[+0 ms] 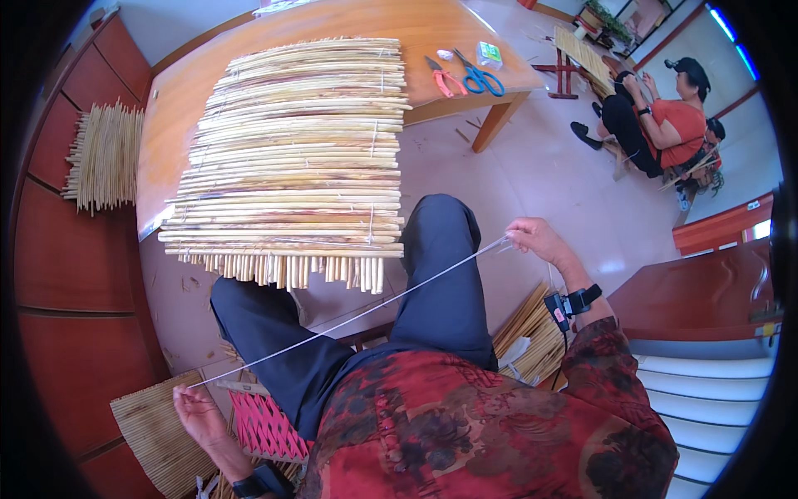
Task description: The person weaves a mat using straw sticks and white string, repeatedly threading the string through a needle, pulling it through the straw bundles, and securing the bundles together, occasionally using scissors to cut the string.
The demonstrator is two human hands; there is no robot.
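Note:
A white string [366,312] is stretched taut across my lap, slanting from lower left up to the right. Its left end is pinched in my left hand [198,413], low beside a stool with pink woven webbing [264,426]. My right hand [536,239] is closed on the other end, out past my right knee, with a short loose tail near the fingers. In front of me a mat of tied reed stalks [299,150] lies on the wooden table [449,25], its near edge overhanging. Neither hand touches the mat.
Red-handled pliers [445,76], blue-handled scissors [480,76] and a small green-and-white box [490,55] sit on the table's right. Bundled stalks [532,337] lie by my right side, another reed mat [158,428] at lower left. A seated person [673,125] works at far right.

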